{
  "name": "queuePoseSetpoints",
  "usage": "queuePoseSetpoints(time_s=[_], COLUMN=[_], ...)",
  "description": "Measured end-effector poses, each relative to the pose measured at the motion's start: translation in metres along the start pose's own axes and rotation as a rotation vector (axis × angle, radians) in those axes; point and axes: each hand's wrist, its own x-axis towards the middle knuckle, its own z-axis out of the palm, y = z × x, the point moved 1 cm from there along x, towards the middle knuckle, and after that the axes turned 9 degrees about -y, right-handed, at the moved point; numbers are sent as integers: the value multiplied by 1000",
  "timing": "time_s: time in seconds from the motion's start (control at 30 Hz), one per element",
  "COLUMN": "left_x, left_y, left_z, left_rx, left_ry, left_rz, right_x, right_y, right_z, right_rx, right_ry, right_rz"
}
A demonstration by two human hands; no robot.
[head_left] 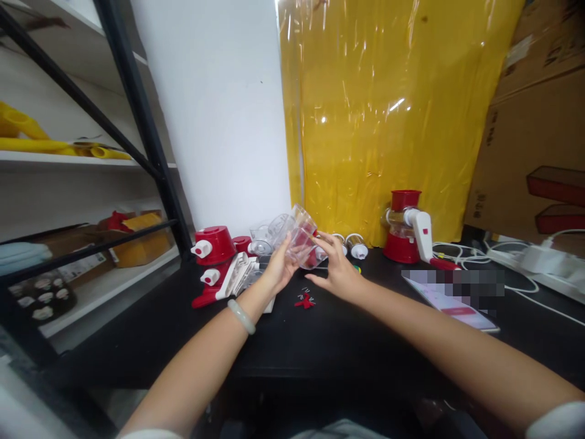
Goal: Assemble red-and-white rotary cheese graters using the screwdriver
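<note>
Looks like a stockroom or small assembly corner to me, not a home kitchen. There's a black metal shelving rack (137, 122) at 9 o'clock, big cardboard boxes (530, 140) stacked at 3 o'clock and a yellow plastic sheet (379, 110) hung at 12. The black table (320, 341) is littered with loose red and clear appliance parts (212, 244) plus one assembled red grinder (404, 228).

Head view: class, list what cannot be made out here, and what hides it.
Head view:
The sheet on the table: print masked by a pixelated block.
The small red piece and screws beside it: too small to identify.
The clear container in the left hand: outline blends into clear parts behind.
The cardboard boxes: cut off by the right edge.
</note>
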Motion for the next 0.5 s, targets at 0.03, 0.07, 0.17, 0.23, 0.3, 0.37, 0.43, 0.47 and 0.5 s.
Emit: queuePoseSetpoints(time_s=[0.03, 0.07, 0.17, 0.23, 0.3, 0.37, 0.43, 0.47, 0.5], left_x=[0, 1, 4, 2, -4, -15, -27, -33, -38], left_y=[1, 2, 15, 36, 64, 95, 123, 134, 143], left_z=[-1, -2, -13, -24, -35, -46, -59, -67, -75], left_rx=[41, 96, 347, 654, 1140, 1557, 1781, 1827, 1834], left_ry=[-32, -61, -44, 56, 154, 400, 713, 869, 994], left_rz=[-40, -68, -56, 52, 257, 407, 502, 499, 454], right_x=[6, 12, 34, 53, 75, 96, 114, 121, 127], right_y=[-5, -8, -9, -5, 0, 5, 10, 12, 15], right_z=[3, 6, 9, 5, -5, -18, -32, -38, -43], right_rx=[-8, -22, -39, -3, 53, 68, 60, 58, 66], right_ry=[36, 87, 162, 186, 245, 292, 365, 387, 402], right_rz=[2, 28, 116, 164, 211, 239, 275, 295, 312])
